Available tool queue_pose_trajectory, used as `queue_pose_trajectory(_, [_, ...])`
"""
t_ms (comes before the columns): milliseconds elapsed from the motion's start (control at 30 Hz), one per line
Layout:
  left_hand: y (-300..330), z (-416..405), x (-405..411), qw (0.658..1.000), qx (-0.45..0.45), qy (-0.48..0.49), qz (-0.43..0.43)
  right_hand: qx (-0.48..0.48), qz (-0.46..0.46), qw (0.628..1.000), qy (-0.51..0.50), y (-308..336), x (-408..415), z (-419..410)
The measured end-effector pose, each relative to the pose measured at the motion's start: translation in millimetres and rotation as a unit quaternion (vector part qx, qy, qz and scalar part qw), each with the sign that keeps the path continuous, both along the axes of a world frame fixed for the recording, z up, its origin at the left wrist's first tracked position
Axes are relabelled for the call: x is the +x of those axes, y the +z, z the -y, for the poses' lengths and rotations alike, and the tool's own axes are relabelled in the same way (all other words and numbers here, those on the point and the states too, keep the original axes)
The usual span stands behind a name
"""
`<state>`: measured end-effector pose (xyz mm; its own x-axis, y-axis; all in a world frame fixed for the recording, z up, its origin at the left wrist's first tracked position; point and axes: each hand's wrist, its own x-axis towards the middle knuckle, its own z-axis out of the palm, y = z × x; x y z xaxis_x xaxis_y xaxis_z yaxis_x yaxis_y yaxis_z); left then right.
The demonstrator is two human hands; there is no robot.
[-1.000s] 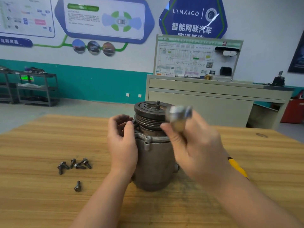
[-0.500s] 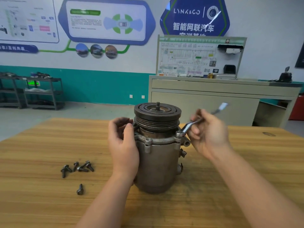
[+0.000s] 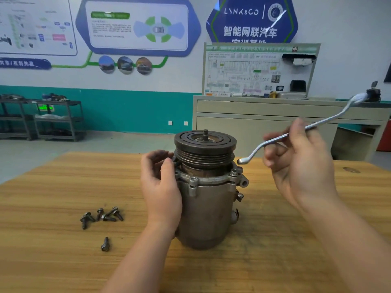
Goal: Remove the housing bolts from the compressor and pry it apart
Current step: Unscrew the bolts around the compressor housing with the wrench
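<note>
Head view: the compressor (image 3: 206,193) stands upright on the wooden desk (image 3: 53,261); left hand (image 3: 160,191) grips its side, right hand (image 3: 300,166) holds a wrench (image 3: 296,132) raised just beside the pulley; loose bolts (image 3: 101,216) lie left

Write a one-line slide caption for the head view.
Left hand steadies the upright compressor while the right hand holds a wrench above it; loose bolts lie on the table.

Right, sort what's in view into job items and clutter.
Job: compressor, wrench in right hand, left hand steadying it, loose bolts on the table.
Lying about: shelving cart, cabinet, wall posters.
</note>
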<state>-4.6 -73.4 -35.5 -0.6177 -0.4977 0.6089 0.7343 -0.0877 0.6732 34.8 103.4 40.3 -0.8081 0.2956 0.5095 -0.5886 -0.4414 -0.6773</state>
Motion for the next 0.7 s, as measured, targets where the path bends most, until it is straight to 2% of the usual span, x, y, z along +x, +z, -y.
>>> queue_pose_trajectory(100, [-1, 0, 1, 1.000, -0.004, -0.005, 0.003, 0.118, -0.081, 0.983, -0.118, -6, 15, 11])
queue_pose_trajectory(300, [-1, 1, 1, 1.000, -0.008, -0.005, 0.001, 0.242, -0.172, 0.942, -0.157, -13, 23, 27])
queue_pose_trajectory(333, [0, 1, 0, 1.000, -0.006, -0.006, 0.001, 0.287, -0.202, 0.918, -0.181, -14, 24, 29])
queue_pose_trajectory(433, [0, 2, -1, 1.000, -0.004, -0.008, -0.001, 0.440, -0.324, 0.787, -0.288, -27, 23, 29])
queue_pose_trajectory(467, [0, 2, -2, 1.000, -0.005, -0.009, -0.001, 0.458, -0.349, 0.758, -0.307, -34, 23, 29])
queue_pose_trajectory(500, [0, 2, -2, 1.000, -0.006, -0.011, 0.000, 0.444, -0.358, 0.761, -0.309, -42, 25, 29])
queue_pose_trajectory(533, [0, 2, -2, 1.000, -0.006, -0.011, 0.000, 0.401, -0.351, 0.794, -0.293, -50, 25, 30])
queue_pose_trajectory(600, [0, 2, -1, 1.000, -0.005, -0.012, 0.002, 0.250, -0.311, 0.889, -0.226, -59, 26, 32])
queue_pose_trajectory(667, [0, 1, 0, 1.000, -0.001, -0.013, 0.001, 0.086, -0.224, 0.956, -0.169, -57, 23, 32])
queue_pose_trajectory(700, [0, 1, 1, 1.000, 0.001, -0.012, 0.000, 0.015, -0.159, 0.977, -0.144, -52, 17, 30])
